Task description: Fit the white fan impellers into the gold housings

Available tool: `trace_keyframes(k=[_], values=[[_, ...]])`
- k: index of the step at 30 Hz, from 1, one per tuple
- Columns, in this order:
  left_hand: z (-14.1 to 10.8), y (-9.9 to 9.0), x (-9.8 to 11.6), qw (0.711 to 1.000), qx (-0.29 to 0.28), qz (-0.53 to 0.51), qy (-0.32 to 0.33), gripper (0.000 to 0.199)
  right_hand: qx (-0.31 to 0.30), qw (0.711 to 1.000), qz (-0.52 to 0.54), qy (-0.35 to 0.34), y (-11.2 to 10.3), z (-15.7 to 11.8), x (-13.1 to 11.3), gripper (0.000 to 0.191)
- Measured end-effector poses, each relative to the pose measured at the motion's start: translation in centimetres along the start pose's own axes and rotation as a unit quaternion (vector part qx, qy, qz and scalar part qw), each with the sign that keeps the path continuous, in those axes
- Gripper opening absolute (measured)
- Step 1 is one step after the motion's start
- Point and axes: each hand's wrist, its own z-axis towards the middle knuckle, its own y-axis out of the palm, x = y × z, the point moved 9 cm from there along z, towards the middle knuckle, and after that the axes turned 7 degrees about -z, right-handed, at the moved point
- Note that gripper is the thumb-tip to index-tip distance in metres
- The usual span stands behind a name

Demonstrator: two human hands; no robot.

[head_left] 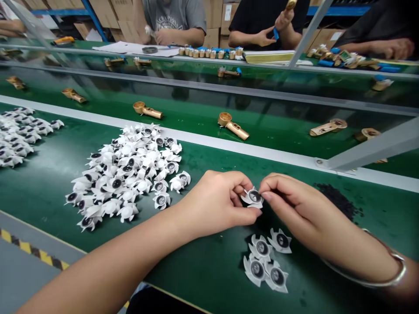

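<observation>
Head view: left hand [214,203] and right hand [304,213] pinch one white petalled disc [252,197] between their fingertips.
Green conveyor counter [196,279] carries heaped discs [131,174]; brass castings [147,110] lie on the next belt [278,135], brown cartons [212,13] behind.

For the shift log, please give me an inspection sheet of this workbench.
surface: green belt.
job's things: white finned piece pinched between both hands; four more pieces below; large heap to the left.
clutter: dark granules to the right.
hands: left hand and right hand both on the piece; bangle on right wrist.
cables: nothing seen.
surroundings: brass parts on farther belt; co-workers beyond.
</observation>
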Motion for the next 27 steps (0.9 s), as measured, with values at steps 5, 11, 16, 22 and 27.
trace_keyframes(k=[5,11,16,22,27], values=[[-0.1,-0.4,-0.3,0.999,0.008,-0.043,-0.016,0.023,0.001,1.0,-0.004,-0.007,0.4,0.3,0.6,0.015],[-0.1,-0.4,-0.8,0.996,0.021,-0.078,-0.043,0.02,0.003,1.0,0.003,0.002,0.9,0.3,0.4,0.016],[-0.1,-0.4,-0.5,0.997,0.012,-0.075,-0.034,0.023,0.006,0.999,0.021,0.027,0.9,0.0,0.7,0.016],[-0.1,-0.1,-0.9,0.992,0.008,-0.118,-0.053,0.021,0.023,1.0,-0.014,-0.006,0.5,0.2,0.2,0.013],[0.1,-0.4,-1.8,0.981,0.032,-0.178,-0.072,0.027,0.065,0.992,-0.08,-0.071,-0.2,-1.2,-1.7,0.015]])
